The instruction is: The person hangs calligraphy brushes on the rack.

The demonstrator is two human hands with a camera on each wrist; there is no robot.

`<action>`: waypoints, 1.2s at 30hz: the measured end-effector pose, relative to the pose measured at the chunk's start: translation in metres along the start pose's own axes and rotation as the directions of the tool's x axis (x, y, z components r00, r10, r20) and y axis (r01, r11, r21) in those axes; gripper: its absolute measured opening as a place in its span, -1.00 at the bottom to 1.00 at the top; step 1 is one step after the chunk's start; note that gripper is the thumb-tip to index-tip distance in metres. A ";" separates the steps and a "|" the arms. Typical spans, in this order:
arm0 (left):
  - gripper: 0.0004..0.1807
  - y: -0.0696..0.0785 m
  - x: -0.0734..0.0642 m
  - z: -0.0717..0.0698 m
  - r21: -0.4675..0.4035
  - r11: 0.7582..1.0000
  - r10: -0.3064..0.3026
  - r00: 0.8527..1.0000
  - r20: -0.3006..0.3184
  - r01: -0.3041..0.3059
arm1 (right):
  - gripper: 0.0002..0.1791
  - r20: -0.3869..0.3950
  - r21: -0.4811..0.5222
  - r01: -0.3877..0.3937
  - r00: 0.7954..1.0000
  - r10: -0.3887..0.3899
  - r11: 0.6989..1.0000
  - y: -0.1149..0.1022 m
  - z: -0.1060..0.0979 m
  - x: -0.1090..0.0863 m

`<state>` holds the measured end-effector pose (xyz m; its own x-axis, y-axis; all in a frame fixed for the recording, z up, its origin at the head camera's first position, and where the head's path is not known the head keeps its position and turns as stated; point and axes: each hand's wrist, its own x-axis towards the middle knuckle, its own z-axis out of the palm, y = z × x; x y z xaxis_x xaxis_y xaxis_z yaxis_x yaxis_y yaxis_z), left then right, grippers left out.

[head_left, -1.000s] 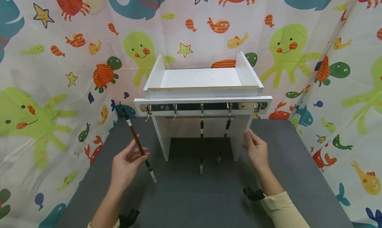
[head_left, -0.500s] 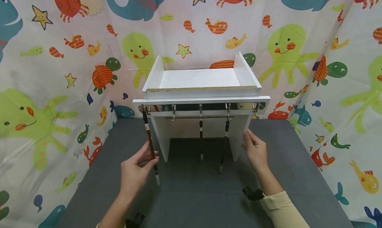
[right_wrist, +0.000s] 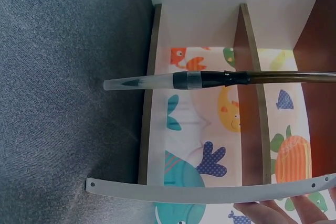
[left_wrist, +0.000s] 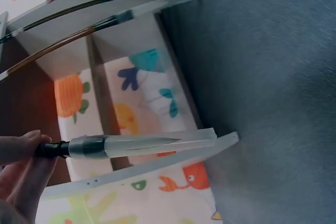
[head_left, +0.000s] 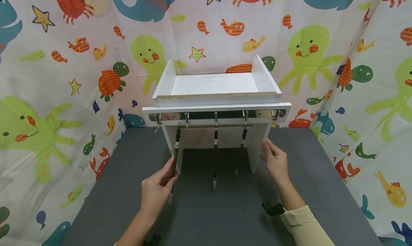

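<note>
Hanging step under way. Left hand point(head_left: 156, 192) pinching lower shaft of a capped brush point(head_left: 175, 153), its top loop raised just beside the second hook point(head_left: 186, 120) of the white rack point(head_left: 216, 106), seemingly not yet seated. Next: probably lifting loop over hook, then letting go. Two hung brushes point(head_left: 215, 153) further right. Right hand point(head_left: 275, 161), fingers relaxed, resting against rack's right leg on grey tabletop point(head_left: 225, 217).

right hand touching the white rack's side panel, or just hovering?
Touching. In the head view the right hand has its straight fingertips laid against the right side panel of the white rack, with no gap visible between them.
</note>
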<state>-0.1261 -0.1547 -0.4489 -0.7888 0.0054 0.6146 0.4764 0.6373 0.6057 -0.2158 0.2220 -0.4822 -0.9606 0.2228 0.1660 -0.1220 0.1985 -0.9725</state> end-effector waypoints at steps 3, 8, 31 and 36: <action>-0.08 -0.002 -0.003 0.004 0.044 0.999 0.011 1.000 -0.007 -0.011 | -0.40 -0.001 -0.001 0.007 1.000 -0.007 1.000 0.000 0.000 0.000; -0.07 -0.003 -0.006 0.007 0.101 0.995 0.001 1.000 -0.005 0.000 | -0.39 -0.002 -0.003 0.003 1.000 -0.003 1.000 0.000 0.000 0.001; -0.07 -0.007 -0.006 0.013 0.137 0.990 -0.023 1.000 -0.008 0.024 | -0.36 0.002 0.001 0.011 1.000 -0.011 1.000 0.001 -0.001 0.001; -0.10 -0.009 -0.005 0.016 0.135 0.991 -0.019 1.000 -0.015 0.021 | -0.36 -0.005 -0.001 0.007 1.000 -0.007 1.000 0.000 0.000 0.000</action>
<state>-0.1331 -0.1483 -0.4655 -0.7917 -0.0186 0.6107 0.4030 0.7354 0.5448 -0.2160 0.2223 -0.4826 -0.9586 0.2257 0.1737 -0.1287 0.2009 -0.9711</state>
